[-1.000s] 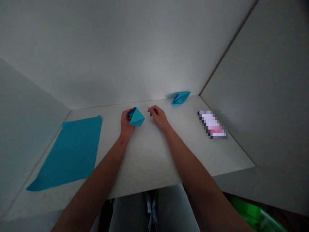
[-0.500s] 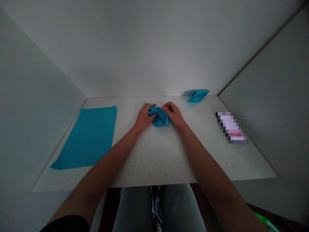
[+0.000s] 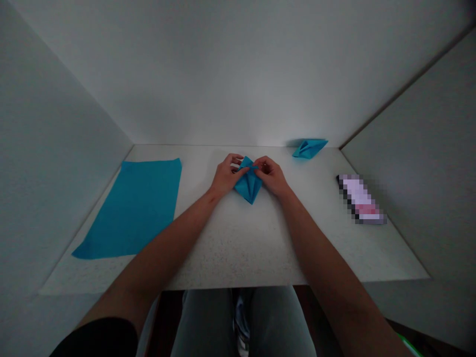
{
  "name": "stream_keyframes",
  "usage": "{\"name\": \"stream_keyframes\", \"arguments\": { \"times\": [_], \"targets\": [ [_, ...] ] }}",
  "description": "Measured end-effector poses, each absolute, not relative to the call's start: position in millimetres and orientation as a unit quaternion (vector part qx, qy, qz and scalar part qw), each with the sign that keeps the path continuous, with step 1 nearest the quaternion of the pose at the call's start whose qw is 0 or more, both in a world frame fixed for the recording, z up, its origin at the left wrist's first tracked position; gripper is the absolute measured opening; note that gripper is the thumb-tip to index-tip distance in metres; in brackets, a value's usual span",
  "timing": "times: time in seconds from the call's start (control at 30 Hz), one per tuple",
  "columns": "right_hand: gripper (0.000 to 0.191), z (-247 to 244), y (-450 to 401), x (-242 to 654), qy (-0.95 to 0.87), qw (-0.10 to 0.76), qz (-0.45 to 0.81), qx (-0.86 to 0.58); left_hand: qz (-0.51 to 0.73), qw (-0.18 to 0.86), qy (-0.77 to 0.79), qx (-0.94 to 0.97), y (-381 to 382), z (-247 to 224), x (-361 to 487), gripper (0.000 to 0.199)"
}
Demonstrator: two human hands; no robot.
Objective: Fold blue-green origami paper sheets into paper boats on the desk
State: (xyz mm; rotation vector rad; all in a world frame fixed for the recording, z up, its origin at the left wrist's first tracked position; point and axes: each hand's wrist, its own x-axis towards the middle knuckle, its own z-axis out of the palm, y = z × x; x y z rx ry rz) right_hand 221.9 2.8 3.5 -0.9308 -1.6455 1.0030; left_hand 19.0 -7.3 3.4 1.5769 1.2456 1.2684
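Observation:
A small piece of folded blue paper [image 3: 248, 187] is held between my two hands over the middle of the white table. It has a diamond-like outline, with one point toward me and creases running down its middle. My left hand [image 3: 227, 174] grips its left side, thumb on top of the paper. On the right edge, the thumb and fingers of my right hand [image 3: 271, 174] pinch the paper near its upper part. The fingertips cover some of the folds.
A flat blue paper sheet [image 3: 137, 203] lies on the left of the white table [image 3: 230, 248]. At the back right, a folded blue paper boat [image 3: 310, 148] sits near the wall. A phone with a blurred screen [image 3: 360, 198] lies on the right. Walls enclose the table's back and sides.
The folded paper has turned and changed shape, from a rounded, bulging pocket to a flatter diamond with a point toward me. Both hands have shifted their hold along its upper edges.

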Motion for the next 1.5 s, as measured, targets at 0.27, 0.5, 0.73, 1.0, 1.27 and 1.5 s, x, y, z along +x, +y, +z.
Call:
{"name": "stream_keyframes", "arguments": {
  "times": [0.27,0.5,0.73,1.0,1.27,1.5],
  "targets": [
    [0.024,1.7,3.7,222.8,-0.694,0.459,0.357,-0.425,0.514,0.366,0.472,0.616,-7.3,5.2,19.7,0.029],
    [0.028,4.2,1.0,221.0,-0.687,0.466,0.351,-0.434,0.512,0.380,0.448,0.627,-8.4,8.2,21.7,0.020],
    [0.036,5.2,-0.1,222.5,-0.674,0.452,0.356,-0.463,0.489,0.431,0.419,0.632,-9.4,9.0,24.2,0.026],
    [0.033,7.8,-2.0,223.1,-0.666,0.426,0.361,-0.495,0.494,0.442,0.392,0.638,-8.4,7.6,22.2,0.030],
    [0.031,7.2,-2.0,224.6,-0.667,0.424,0.357,-0.497,0.476,0.469,0.378,0.641,-10.4,11.0,22.5,0.040],
    [0.037,4.3,1.3,223.6,-0.634,0.467,0.391,-0.477,0.477,0.436,0.402,0.648,-7.9,7.7,22.2,0.036]
  ]
}}
